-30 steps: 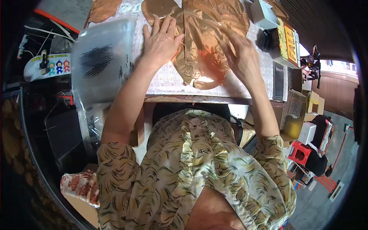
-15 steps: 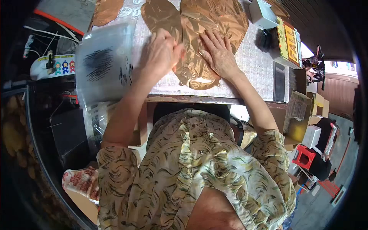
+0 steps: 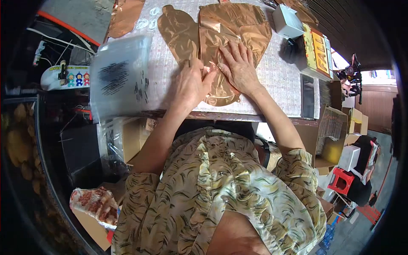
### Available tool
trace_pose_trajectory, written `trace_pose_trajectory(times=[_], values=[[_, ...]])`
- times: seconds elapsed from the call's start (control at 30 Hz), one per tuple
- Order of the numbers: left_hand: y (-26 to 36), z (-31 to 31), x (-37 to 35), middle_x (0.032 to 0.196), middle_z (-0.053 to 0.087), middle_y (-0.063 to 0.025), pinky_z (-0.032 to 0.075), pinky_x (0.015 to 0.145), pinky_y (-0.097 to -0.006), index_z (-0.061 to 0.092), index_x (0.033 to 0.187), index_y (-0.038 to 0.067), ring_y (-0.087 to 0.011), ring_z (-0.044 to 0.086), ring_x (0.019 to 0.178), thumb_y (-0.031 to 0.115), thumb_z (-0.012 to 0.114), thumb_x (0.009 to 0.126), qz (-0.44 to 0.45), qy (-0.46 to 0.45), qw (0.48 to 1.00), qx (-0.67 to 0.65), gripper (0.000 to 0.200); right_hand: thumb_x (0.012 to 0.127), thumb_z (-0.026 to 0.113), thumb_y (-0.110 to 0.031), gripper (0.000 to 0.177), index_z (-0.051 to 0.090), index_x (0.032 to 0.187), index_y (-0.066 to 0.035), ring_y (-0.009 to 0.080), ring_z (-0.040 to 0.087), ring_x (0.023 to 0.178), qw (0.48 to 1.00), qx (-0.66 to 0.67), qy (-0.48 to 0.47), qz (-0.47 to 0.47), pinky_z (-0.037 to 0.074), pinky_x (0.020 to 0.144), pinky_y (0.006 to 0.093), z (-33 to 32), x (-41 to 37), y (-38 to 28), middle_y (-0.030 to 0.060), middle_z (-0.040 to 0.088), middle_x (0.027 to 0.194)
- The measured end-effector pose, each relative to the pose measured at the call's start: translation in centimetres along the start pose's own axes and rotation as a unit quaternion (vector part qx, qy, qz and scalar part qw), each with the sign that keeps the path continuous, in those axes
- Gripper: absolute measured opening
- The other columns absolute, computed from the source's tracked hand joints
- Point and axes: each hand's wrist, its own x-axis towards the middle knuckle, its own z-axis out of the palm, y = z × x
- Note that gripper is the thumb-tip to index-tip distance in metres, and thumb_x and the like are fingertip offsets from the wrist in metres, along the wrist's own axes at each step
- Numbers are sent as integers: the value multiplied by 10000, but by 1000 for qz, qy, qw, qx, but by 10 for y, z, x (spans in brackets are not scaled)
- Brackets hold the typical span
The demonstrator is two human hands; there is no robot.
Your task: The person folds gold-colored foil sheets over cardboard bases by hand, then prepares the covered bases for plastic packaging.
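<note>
From where I stand, the copper-coloured foil piece (image 3: 255, 36) lies on the cloth-covered counter (image 3: 272, 93), right in front of the seated person, with its two lobes pointing away and its rounded lower end near the counter's front edge. The right hand (image 3: 242, 72) rests flat on it, fingers spread, grasping nothing. The left hand (image 3: 191, 85) is at the foil's left side, its grip drawn in, thumb and fingers closed on what looks like a small crumpled bit of the foil. I'd call the work partway along: both lobes lie spread out, while the lower part between the hands is creased and still being handled; how much is left I can't tell. Half a second ago the left hand was a blur over the foil, beside the left lobe; now it has come in lower, and more of that lobe shows. The right hand has kept its flat, spread pose on the foil. The plastic sheets (image 3: 117, 80) are still to the left, beside the coils of white cord (image 3: 141, 24)
</note>
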Motion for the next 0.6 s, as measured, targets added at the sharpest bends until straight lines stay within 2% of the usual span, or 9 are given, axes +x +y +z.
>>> trace_pose_trajectory(times=[0.07,0.1,0.2,0.23,0.3,0.4,0.5,0.6], values=[[4,-7,3,923,720,-228,567,725,-396,547,1119,-48,-312,732,818,210,758,908,-82,-34,993,-77,395,1036,506,-435,603,387,1561,-165,453,258,1493,1000,2,2,-6,192,1215,586,-1,1,1,192,325,1612],[-2,-9,7,941,745,-234,571,726,-382,517,1187,-46,-285,751,840,204,739,928,-108,-71,989,-77,423,1036,506,-435,603,387,1561,-165,453,258,1493,1000,2,1,-6,192,1215,586,-1,2,1,192,325,1612],[-13,-15,8,957,748,-229,571,710,-371,518,1208,-51,-258,751,846,190,742,924,-88,-51,993,-57,435,1039,500,-442,603,389,1560,-160,446,268,1491,1000,6,5,-17,194,1206,607,-3,0,1,184,331,1614],[-26,-8,8,995,775,-118,561,840,-371,565,1234,31,-277,744,929,269,743,902,-99,-51,993,-43,446,1040,498,-447,604,390,1560,-159,442,267,1493,1000,3,-3,-15,190,1201,621,-4,0,1,179,327,1618],[-30,-9,6,990,776,-116,561,832,-368,566,1229,29,-267,745,926,270,749,897,-116,-70,988,-73,449,1038,496,-466,619,382,1565,-162,431,268,1498,1000,-11,-7,-18,177,1186,663,-5,-1,-1,158,320,1629],[-41,-5,2,972,780,-101,559,817,-357,588,1189,18,-237,748,915,266,759,886,-123,-80,981,-128,428,1036,494,-478,633,365,1576,-175,428,267,1501,999,-28,-23,-32,172,1185,669,-10,-2,-6,150,309,1637],[-48,1,-5,958,776,-117,566,798,-355,615,1131,4,-239,751,907,250,777,871,-124,-68,982,-128,393,1033,493,-490,644,351,1585,-190,417,249,1513,999,-27,-34,-33,156,1190,675,-12,-5,-9,138,295,1647],[-49,5,-12,940,770,-146,572,772,-352,634,1103,-10,-240,753,880,226,805,841,-146,-51,966,-208,391,1033,491,-492,650,338,1592,-198,407,221,1527,998,-11,-50,-22,139,1200,671,-14,-7,-11,132,274,1658]])
